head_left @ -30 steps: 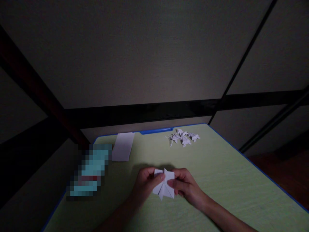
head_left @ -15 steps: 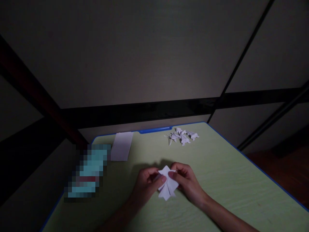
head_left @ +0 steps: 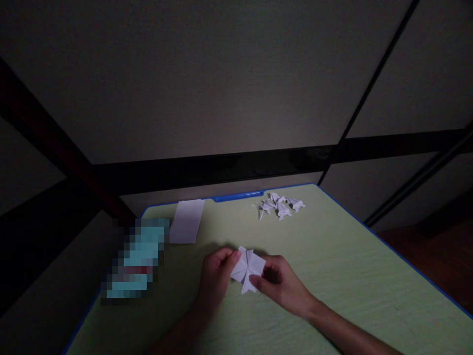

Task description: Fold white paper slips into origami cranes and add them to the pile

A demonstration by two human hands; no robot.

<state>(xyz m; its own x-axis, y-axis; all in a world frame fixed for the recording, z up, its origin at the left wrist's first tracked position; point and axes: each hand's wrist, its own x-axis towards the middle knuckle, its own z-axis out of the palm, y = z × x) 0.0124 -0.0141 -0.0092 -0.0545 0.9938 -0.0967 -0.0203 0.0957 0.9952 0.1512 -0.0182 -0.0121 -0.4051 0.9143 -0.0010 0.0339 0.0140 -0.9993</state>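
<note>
A small piece of folded white paper (head_left: 247, 268), with creases meeting at its middle and pointed flaps around it, is held above the table between both hands. My left hand (head_left: 218, 271) pinches its upper left edge, thumb on top. On the other side, my right hand (head_left: 283, 283) grips the lower right part, its thumb resting on the face near the bottom flap and its fingers behind. The fingers under the paper are partly hidden.
Several white folded paper figures (head_left: 284, 211) lie at the back of the light green table (head_left: 332, 266). A stack of white paper (head_left: 187, 222) sits at the back left, beside a blurred-out turquoise item (head_left: 138, 256). Dark-banded panels (head_left: 221, 88) rise behind the blue table edge.
The folded paper has turned and shifted slightly left and up. My left thumb has moved to its upper left edge, and my right thumb has slid down toward its lower part.
</note>
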